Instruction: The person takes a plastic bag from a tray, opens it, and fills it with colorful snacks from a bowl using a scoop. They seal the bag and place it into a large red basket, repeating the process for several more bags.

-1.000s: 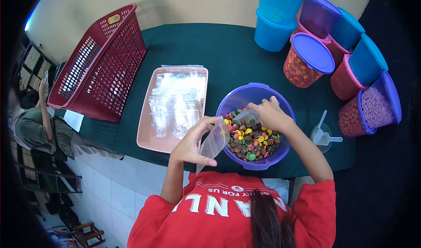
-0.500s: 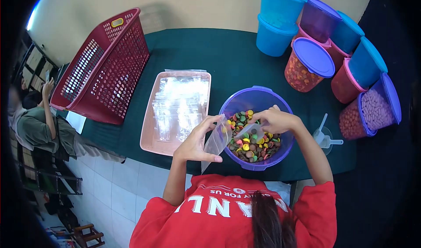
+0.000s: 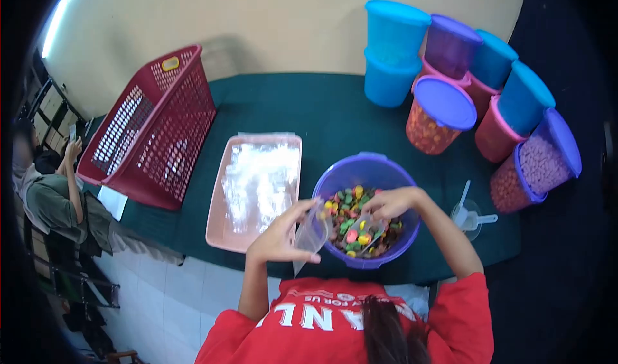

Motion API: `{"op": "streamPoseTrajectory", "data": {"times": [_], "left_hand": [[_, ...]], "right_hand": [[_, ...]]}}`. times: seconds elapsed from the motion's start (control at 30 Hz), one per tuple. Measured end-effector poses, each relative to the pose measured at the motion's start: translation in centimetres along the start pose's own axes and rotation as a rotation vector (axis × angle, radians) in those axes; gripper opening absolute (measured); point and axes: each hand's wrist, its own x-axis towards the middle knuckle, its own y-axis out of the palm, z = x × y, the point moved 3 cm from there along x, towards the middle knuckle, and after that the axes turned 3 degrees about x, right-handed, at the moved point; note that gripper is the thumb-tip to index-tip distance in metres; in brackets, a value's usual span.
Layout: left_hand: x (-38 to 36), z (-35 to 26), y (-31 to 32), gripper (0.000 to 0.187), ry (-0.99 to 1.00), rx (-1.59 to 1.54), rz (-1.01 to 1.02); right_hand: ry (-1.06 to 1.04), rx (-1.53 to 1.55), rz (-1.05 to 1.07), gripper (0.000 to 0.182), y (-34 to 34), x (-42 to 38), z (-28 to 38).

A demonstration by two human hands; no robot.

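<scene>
Clear bag [image 3: 313, 234] at centre of frame, beside purple tub [image 3: 341, 175]; left hand [image 3: 277, 236] has thumb and fingers spread, bag held between; long axis slants upper right to lower left, mouth seemingly toward tub; likely light, limp, slippery (edges near mouth, best hold); right hand [image 3: 391, 204] pinches clear scoop [image 3: 374, 226] in tub, tip lower left; probably stiff, best gripped by handle

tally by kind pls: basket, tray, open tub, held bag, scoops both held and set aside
Dark red basket: 1
Pink tray: 1
Open purple tub: 1
Clear bag in the left hand: 1
Held scoop in the right hand: 1
White scoops set aside: 2
Total: 7
</scene>
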Motion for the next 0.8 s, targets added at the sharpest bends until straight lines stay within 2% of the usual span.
{"op": "streamPoseTrajectory", "data": {"times": [0.07, 0.13, 0.2, 0.3, 0.33, 0.4, 0.43, 0.47, 0.53, 0.6, 0.63, 0.67, 0.73, 0.8], "left_hand": [[-0.4, -0.9, -0.4, 0.095, -0.078, -0.027, 0.029], [-0.4, -1.7, -1.3, 0.094, 0.041, 0.046, 0.036], [0.0, -3.3, -2.3, 0.096, 0.058, 0.1, 0.014], [0.9, -4.3, -3.2, 0.109, 0.296, -0.045, -0.397], [1.7, -4.8, -2.3, 0.109, 0.295, -0.04, -0.4], [3.4, -6.0, -1.3, 0.11, 0.444, -0.504, -0.884], [4.4, -5.8, -0.5, 0.109, 0.464, -0.513, -0.925], [5.2, -5.2, 0.7, 0.109, 0.459, -0.517, -0.918], [6.5, -3.7, 3.0, 0.104, 0.326, -0.358, -0.82], [7.6, -3.9, 3.9, 0.098, 0.285, -0.122, -0.655], [8.0, -4.0, 4.3, 0.091, 0.277, 0.015, -0.592], [8.2, -3.8, 4.5, 0.091, 0.274, 0.011, -0.581], [8.7, -3.5, 5.1, 0.09, 0.208, 0.114, -0.471], [8.7, -3.8, 5.1, 0.088, 0.187, 0.141, -0.488]], "right_hand": [[-0.06, 0.016, -0.068, 0.028, -0.5, -1.4, 0.7], [-0.155, 0.02, -0.117, 0.028, -1.5, -2.4, 0.7], [-0.142, 0.006, -0.128, 0.028, -2.4, -4.7, 2.0], [-0.296, 0.064, -0.242, 0.024, -3.6, -8.7, 4.3], [-0.296, 0.006, -0.283, 0.024, -4.7, -9.8, 4.3], [-0.273, 0.026, -0.333, 0.025, -6.2, -12.6, 5.3], [-0.26, 0.017, -0.387, 0.025, -6.7, -13.9, 5.9], [-0.227, -0.031, -0.444, 0.025, -7.4, -14.8, 6.0], [-0.171, -0.004, -0.528, 0.025, -8.1, -16.1, 6.1], [-0.129, 0.065, -0.62, 0.025, -8.4, -16.7, 6.0], [-0.152, -0.05, -0.637, 0.024, -8.5, -16.9, 6.6], [-0.147, -0.039, -0.639, 0.024, -8.5, -16.9, 6.8], [0.001, -0.166, -0.67, 0.023, -8.6, -16.6, 6.9], [0.035, -0.142, -0.705, 0.021, -8.1, -15.7, 7.8]]}}
